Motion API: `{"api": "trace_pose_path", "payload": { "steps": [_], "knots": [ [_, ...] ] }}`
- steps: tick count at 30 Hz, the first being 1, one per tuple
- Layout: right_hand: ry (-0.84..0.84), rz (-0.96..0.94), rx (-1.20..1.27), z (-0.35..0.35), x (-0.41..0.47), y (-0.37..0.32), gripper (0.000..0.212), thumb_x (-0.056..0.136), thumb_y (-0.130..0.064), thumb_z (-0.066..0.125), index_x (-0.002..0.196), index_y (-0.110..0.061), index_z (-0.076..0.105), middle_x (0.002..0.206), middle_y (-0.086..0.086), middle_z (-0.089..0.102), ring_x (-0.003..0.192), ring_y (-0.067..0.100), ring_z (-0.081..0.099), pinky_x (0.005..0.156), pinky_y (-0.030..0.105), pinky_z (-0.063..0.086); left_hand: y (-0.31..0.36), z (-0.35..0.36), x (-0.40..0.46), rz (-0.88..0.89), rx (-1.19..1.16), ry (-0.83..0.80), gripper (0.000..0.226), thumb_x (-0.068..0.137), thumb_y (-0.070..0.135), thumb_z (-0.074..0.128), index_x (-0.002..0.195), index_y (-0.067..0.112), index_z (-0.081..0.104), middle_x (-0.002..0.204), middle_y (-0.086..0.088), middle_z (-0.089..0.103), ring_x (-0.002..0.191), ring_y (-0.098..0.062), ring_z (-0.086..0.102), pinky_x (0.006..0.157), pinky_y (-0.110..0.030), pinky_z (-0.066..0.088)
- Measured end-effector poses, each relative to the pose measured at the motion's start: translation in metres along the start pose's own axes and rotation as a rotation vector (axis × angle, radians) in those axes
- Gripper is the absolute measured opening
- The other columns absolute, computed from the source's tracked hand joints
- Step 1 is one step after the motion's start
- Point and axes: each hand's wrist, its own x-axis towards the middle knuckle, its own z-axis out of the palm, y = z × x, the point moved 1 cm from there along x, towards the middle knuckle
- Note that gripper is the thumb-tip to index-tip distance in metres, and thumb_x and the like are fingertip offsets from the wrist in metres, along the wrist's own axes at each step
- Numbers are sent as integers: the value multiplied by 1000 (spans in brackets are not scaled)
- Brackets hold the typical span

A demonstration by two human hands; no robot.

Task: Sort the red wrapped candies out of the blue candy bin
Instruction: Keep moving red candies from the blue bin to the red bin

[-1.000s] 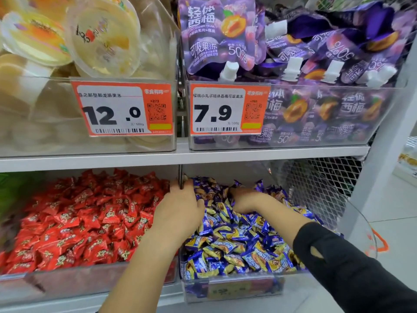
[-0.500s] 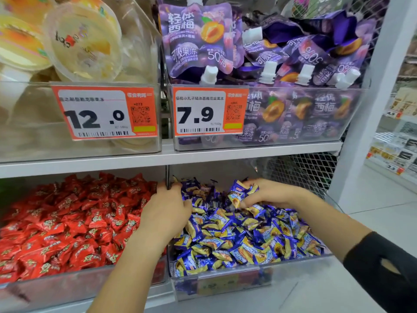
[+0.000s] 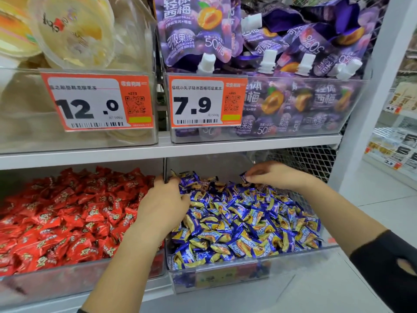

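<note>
A clear bin point(image 3: 293, 264) on the lower shelf holds a heap of blue and yellow wrapped candies point(image 3: 243, 224). To its left, a second clear bin point(image 3: 56, 283) is full of red wrapped candies point(image 3: 67, 218). My left hand point(image 3: 162, 204) rests palm down at the blue heap's left edge, fingertips at the divider between the bins; anything under it is hidden. My right hand point(image 3: 270, 173) hovers at the back of the blue bin, its fingertips pinching a blue candy point(image 3: 243, 177). No red candy shows among the blue ones.
The shelf above carries a bin of jelly cups point(image 3: 74, 41) and a bin of purple drink pouches point(image 3: 270, 53), each with an orange price tag. A white upright post point(image 3: 370, 109) and wire mesh point(image 3: 302, 161) bound the right side. More shelves stand far right.
My right hand has lifted from the blue heap toward the back of the bin, pinching a blue candy. My left hand has stayed at the divider. The camera has moved closer.
</note>
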Motion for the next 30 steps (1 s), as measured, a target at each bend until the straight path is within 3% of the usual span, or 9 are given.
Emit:
{"api": "trace_pose_path", "payload": {
  "steps": [3,6,8,11,20,23,25,27,30],
  "knots": [
    [-105,-11,-39,28,25,-20,40,90,-49,58,125,-30,59,127,-9,57,118,13,53,101,27,39,1,0,0,4,10,1,48,96,39,45,140,21,40,136,-15,38,110,-34,56,84,-36,48],
    [-298,93,-141,59,56,-29,78,83,-62,59,148,-26,33,153,-4,33,138,20,35,114,40,29,1,1,0,4,16,7,48,96,39,44,141,22,39,136,-13,38,110,-33,56,83,-36,47],
    [-431,172,-181,68,69,-33,89,83,-65,57,152,-22,21,159,1,20,145,23,23,118,42,22,0,1,0,5,15,10,48,96,39,43,141,23,39,136,-13,38,110,-32,56,82,-35,48],
    [-526,177,-239,74,75,-42,76,92,-53,50,152,-15,21,159,5,20,145,23,22,118,38,21,1,2,0,11,23,27,46,96,38,44,139,23,42,133,-13,40,109,-32,57,81,-34,47],
    [-509,120,-288,97,87,-61,63,93,-31,58,146,-7,34,150,11,37,137,28,37,112,39,32,2,4,1,4,24,40,39,95,36,46,132,22,48,127,-12,41,108,-33,55,83,-35,46],
    [-366,-8,-314,101,81,-67,55,88,-20,66,136,-7,44,136,9,50,121,27,51,98,31,43,2,3,1,3,31,30,38,95,35,45,131,20,49,126,-13,42,108,-33,55,83,-36,47],
    [-375,-44,-351,102,79,-66,30,91,-14,60,119,-6,53,118,10,56,94,22,58,78,24,43,3,3,1,0,47,23,37,95,34,45,129,19,50,124,-13,43,106,-32,56,81,-35,47],
    [-391,-40,-355,98,77,-62,10,92,-13,54,99,-8,50,98,10,54,68,15,48,64,25,38,3,2,0,0,55,17,37,95,34,45,129,20,50,124,-13,44,106,-31,57,80,-34,48],
    [-410,-36,-189,84,65,-49,24,89,-21,61,108,-9,53,96,4,60,79,15,55,70,26,46,2,0,0,1,47,8,38,94,35,45,129,22,51,123,-12,45,105,-31,58,82,-35,48]
  ]
}}
